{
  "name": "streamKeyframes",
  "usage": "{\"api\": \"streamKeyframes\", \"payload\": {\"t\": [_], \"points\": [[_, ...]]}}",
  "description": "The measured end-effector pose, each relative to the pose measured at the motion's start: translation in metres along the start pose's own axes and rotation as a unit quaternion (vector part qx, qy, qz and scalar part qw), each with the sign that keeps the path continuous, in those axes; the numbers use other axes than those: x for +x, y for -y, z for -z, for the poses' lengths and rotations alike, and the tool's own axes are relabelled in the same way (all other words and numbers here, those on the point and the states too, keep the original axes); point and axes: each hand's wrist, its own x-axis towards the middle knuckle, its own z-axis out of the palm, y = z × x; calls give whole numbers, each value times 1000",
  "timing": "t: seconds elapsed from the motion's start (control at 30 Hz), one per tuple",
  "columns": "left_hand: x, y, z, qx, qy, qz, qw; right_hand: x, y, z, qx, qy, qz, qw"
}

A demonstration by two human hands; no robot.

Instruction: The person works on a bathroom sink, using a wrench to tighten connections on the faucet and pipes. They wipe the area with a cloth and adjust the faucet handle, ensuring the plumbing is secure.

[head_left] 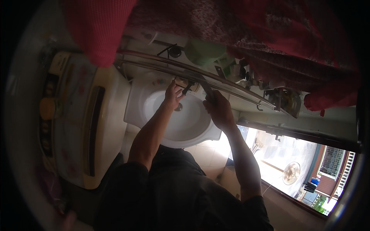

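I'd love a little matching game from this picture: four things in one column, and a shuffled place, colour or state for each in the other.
Things:
1. washbasin
2. red cloth
3. boxy appliance
4. right hand

Descriptions:
A. closed around a long dark tool
B. white, with an oval bowl
C. at the left side of the picture, with a row of knobs
D. hanging at the upper edge of the picture

Right pairs: 1-B, 2-D, 3-C, 4-A

You face smooth, glossy basin [189, 123], shiny metal rail [216, 78], rough-textured red cloth [97, 30]; your dark clothes [173, 188] look matt.
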Motion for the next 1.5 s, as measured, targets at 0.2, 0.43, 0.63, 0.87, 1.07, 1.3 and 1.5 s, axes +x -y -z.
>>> {"api": "streamKeyframes", "payload": {"t": [0.2,0.43,0.63,0.87,1.07,1.3,1.5], "points": [[-6,-4,-36,-68,48,12,996,-6,17,6,-21,-50,69,996],[-1,-10,-26,-75,117,-20,990,-13,38,20,-13,-9,45,999],[14,9,-6,-87,167,15,982,-27,37,-11,47,96,72,992],[21,-23,-21,-161,238,51,956,-18,47,-66,147,102,150,972],[8,-23,-54,-141,184,87,969,-7,44,-96,126,17,135,983],[35,-29,-19,-97,178,113,973,-12,64,-93,94,-39,53,993],[2,-29,-55,-43,53,74,995,-2,62,-95,84,9,119,989]]}}
